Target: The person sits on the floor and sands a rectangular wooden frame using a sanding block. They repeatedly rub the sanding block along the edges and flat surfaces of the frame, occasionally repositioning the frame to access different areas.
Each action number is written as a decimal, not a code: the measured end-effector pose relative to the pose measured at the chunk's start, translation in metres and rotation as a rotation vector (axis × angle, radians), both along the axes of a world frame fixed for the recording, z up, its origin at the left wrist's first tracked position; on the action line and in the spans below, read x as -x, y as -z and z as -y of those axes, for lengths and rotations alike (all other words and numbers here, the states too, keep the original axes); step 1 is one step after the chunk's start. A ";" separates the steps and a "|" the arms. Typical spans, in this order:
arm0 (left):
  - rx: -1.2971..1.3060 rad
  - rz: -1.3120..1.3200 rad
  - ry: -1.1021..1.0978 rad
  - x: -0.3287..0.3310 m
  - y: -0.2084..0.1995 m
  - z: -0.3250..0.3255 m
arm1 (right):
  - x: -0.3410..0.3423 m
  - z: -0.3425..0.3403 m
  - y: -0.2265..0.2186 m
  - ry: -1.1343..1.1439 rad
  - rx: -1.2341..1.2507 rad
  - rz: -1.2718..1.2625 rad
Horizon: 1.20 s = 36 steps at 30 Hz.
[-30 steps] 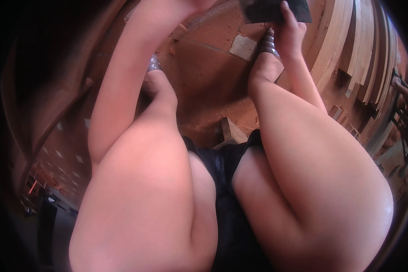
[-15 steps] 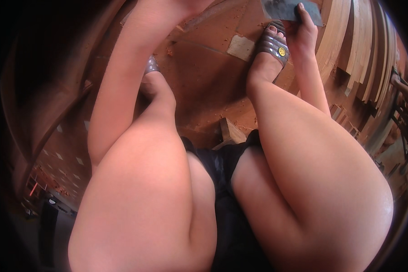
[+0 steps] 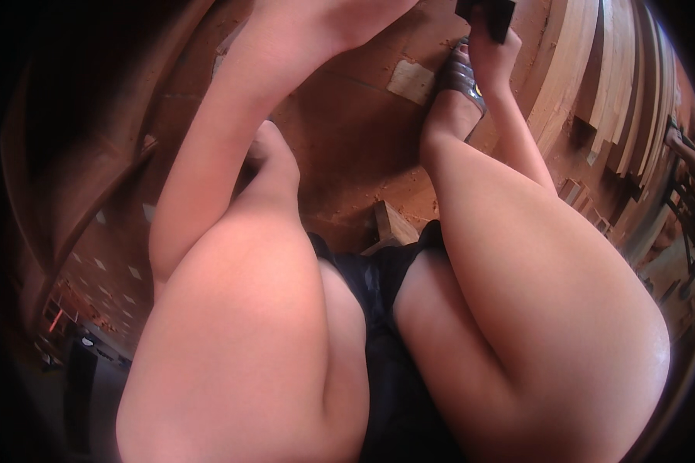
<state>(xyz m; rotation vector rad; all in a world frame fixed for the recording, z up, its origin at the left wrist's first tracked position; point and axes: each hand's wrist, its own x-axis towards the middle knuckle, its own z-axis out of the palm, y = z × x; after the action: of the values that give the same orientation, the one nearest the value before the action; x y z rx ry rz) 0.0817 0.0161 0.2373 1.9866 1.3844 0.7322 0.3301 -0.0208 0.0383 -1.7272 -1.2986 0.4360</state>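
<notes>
My right hand is raised beyond my right knee at the upper edge, fingers closed on a dark, flat rectangular piece. It looks nearly black now, and what it is made of I cannot make out. Just beside that hand is my right foot in a dark strapped sandal. My left arm reaches up and across over my left shin, and the left hand is partly cut off by the upper edge. Its fingers are out of sight.
Long wooden boards lie side by side at the right. A small wood block sits between my legs on the reddish floor, where shavings are scattered. A pale square scrap lies near my right foot. Dark curved wood stands at the left.
My right hand has moved slightly left and turned, so the flat piece shows dark instead of grey. My left forearm and hand have shifted to the right.
</notes>
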 end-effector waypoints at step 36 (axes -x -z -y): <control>-0.111 -0.047 0.002 -0.006 0.018 -0.004 | 0.015 0.032 -0.023 -0.537 0.080 0.740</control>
<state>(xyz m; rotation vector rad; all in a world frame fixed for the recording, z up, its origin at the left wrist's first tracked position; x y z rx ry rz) 0.0875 0.0200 0.2192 2.1029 1.3957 0.7816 0.3153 -0.0529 0.0616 -1.6458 -2.3255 0.1317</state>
